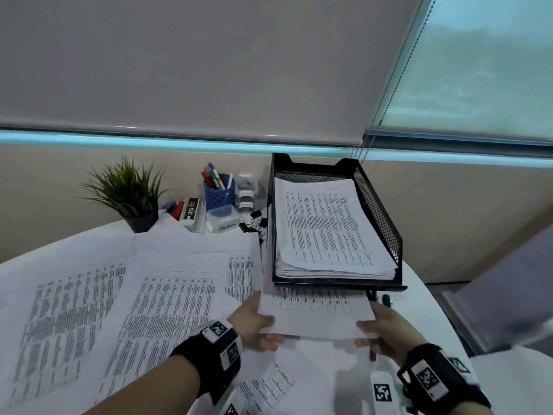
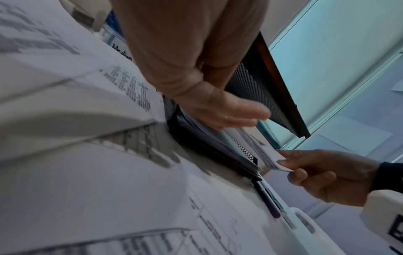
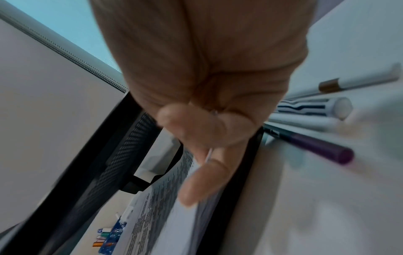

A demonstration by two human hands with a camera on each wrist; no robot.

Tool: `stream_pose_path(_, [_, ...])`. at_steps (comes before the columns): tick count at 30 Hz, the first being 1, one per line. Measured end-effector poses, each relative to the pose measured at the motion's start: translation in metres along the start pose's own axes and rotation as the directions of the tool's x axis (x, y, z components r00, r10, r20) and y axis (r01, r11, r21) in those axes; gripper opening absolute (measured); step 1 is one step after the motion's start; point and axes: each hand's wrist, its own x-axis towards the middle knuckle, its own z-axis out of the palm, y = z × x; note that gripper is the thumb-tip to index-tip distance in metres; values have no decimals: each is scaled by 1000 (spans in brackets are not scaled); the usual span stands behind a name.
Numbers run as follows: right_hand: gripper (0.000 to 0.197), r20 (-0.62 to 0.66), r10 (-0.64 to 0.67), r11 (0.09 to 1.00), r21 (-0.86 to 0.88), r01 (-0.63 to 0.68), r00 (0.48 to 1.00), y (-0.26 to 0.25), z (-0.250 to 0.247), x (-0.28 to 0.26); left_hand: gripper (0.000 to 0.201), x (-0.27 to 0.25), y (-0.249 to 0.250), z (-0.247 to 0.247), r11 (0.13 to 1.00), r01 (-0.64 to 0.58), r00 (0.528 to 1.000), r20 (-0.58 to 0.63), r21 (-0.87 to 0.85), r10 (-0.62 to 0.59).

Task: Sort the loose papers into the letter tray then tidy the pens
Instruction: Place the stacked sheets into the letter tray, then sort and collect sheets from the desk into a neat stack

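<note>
Both hands, left hand (image 1: 254,323) and right hand (image 1: 381,330), are pinching one sheet (image 1: 317,316) at the letter tray (image 1: 378,211), which is already holding a stack. Loose papers (image 1: 119,310) and pens (image 3: 316,146) are still waiting.

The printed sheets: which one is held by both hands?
The sheet in front of the black letter tray, gripped by the left hand and right hand; the others lie flat on the desk.

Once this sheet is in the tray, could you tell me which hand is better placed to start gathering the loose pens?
Probably the right hand: the loose pens lie right beside it, near the tray.
</note>
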Motion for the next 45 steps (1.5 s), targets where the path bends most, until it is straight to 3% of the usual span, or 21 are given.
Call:
stream_pose_path(3, [26, -121, -45, 999, 3, 45, 992, -5, -4, 17, 67, 15, 7, 16, 997, -20, 994, -111, -75, 11])
stream_pose_path(6, [14, -212, -77, 994, 57, 91, 974, -7, -4, 33, 50, 32, 7, 25, 995, -103, 970, -220, 9, 102])
stream_pose_path(10, [33, -283, -64, 996, 40, 78, 957, 0, -3, 49, 37, 39, 4, 24, 996, -79, 932, -351, 32, 85])
stream_pose_path(13, [28, -371, -60, 997, -57, 42, 927, 10, -7, 56, 20, 37, 4, 23, 982, -41, 882, -455, 186, 123])
stream_pose_path(15, [18, -436, -79, 985, -172, 4, 896, 13, -4, 54, 23, 36, 1, 23, 971, -36, 872, -468, 235, 145])
stream_pose_path(18, [27, -516, -144, 946, -322, -35, 844, 11, 4, 45, 24, 34, -2, 21, 964, -27, 878, -455, 263, 148])
stream_pose_path(22, [37, -569, -188, 920, -387, -59, 800, 10, 12, 35, 17, 25, -6, 9, 889, -11, 876, -424, 458, 230])
stream_pose_path(26, [37, -411, -298, 873, -482, 72, 862, 8, 35, 27, 9, 4, -13, -13, 840, -39, 842, -435, 542, 320])
stream_pose_path(28, [40, -295, -288, 877, -462, 128, 911, 11, 53, 20, 8, -8, -16, -25, 806, -61, 819, -433, 589, 377])
stream_pose_path(31, [30, -79, -249, 853, -489, 180, 965, 12, 87, 5, 8, -25, -19, -50, 800, -64, 793, -457, 597, 404])
stream_pose_path(35, [16, 164, -180, 848, -474, 238, 970, 9, 136, -14, 25, -46, -27, -100, 788, 33, 760, -527, 615, 380])
stream_pose_path(39, [16, 199, -162, 846, -477, 240, 967, 9, 177, -14, 52, -63, -36, -152, 787, 234, 723, -643, 571, 252])
stream_pose_path(42, [33, 136, -98, 903, -404, 146, 986, 10, 203, -9, 70, -73, -42, -180, 851, 271, 689, -708, 450, 155])
stream_pose_path(45, [54, 75, -9, 972, -232, 26, 997, 13, 222, -7, 76, -77, -48, -198, 893, 265, 696, -713, 364, 84])
